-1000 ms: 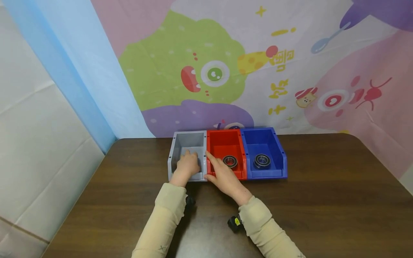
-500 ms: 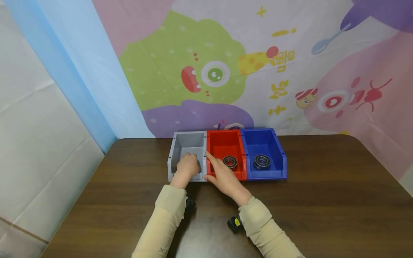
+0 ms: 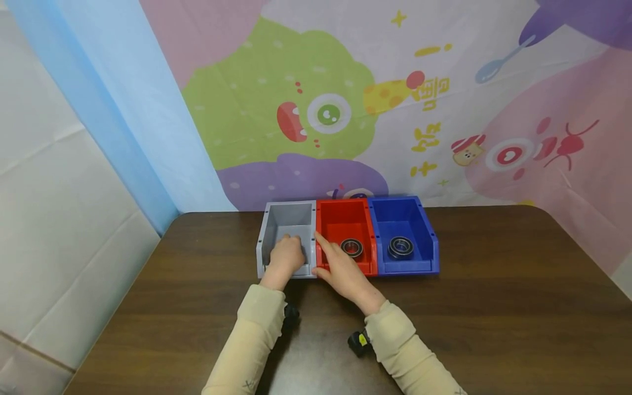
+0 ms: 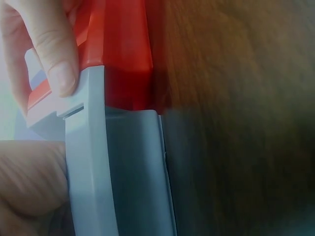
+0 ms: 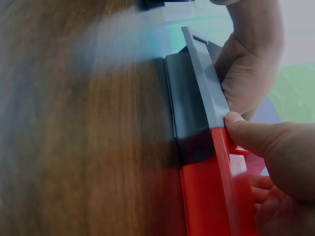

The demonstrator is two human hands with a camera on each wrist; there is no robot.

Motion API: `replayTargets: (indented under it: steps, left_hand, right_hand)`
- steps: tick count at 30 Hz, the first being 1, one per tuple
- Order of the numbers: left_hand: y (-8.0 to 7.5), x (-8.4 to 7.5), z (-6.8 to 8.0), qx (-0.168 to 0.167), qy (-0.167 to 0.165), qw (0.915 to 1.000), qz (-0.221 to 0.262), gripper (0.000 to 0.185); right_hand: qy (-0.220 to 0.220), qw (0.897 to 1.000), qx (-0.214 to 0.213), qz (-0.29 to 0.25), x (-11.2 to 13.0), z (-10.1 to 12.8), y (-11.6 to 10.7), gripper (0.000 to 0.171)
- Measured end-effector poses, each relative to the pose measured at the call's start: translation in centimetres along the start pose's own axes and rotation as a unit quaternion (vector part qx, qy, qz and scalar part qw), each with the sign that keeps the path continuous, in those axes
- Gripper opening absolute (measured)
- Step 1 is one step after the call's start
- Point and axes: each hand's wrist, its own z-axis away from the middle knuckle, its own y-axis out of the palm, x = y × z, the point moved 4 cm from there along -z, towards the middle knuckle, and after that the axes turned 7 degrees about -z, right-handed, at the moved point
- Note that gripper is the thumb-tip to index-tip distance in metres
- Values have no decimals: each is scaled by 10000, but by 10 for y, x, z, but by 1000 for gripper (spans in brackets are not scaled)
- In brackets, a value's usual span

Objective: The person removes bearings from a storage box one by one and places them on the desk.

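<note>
– Where the table [image 3: 163, 307] starts on the left, its edge slants away toward the blue curtain [image 3: 94, 99]; how much room lies between there and the bins?

– A broad stretch of brown wood, running up to the gray bin [image 3: 290, 212], the leftmost of three in a touching row.

– And the left hand [image 3: 286, 254]?

– It reaches over the low front lip and down into the gray bin, with a side wall close on either side. Its fingers are hidden, so I cannot tell whether they are together, apart or clamped on something.

– Is there space past the knuckles?

– Yes, some of the inside and the back wall show behind them.

– Next along?

– The right hand [image 3: 344, 271], across the seam of the gray bin and the red bin [image 3: 344, 213]. Thumb and forefinger are spread apart: the thumb touches the front corner where the rims meet, the forefinger the rim farther back.

– What sits beside it?

– A bearing [image 3: 361, 249], flat near the red bin's front.

– And the far right?

– The blue bin [image 3: 395, 208], holding a second bearing [image 3: 401, 256] near its front. The row stands near the table's back edge, before the printed backdrop [image 3: 237, 126]; wide wood continues to the slanting right edge.
</note>
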Motion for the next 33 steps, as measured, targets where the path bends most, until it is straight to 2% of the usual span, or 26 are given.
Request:
replayTargets:
  steps: [14,33]
  left_hand:
    - [1,2,1,-198,76,9998,-64,27]
    - [0,2,1,-184,-17,9998,-78,30]
  right_hand:
    - [47,10000,60,-36,-1,0,1,77]
    - [48,10000,55,-4,0,1,0,77]
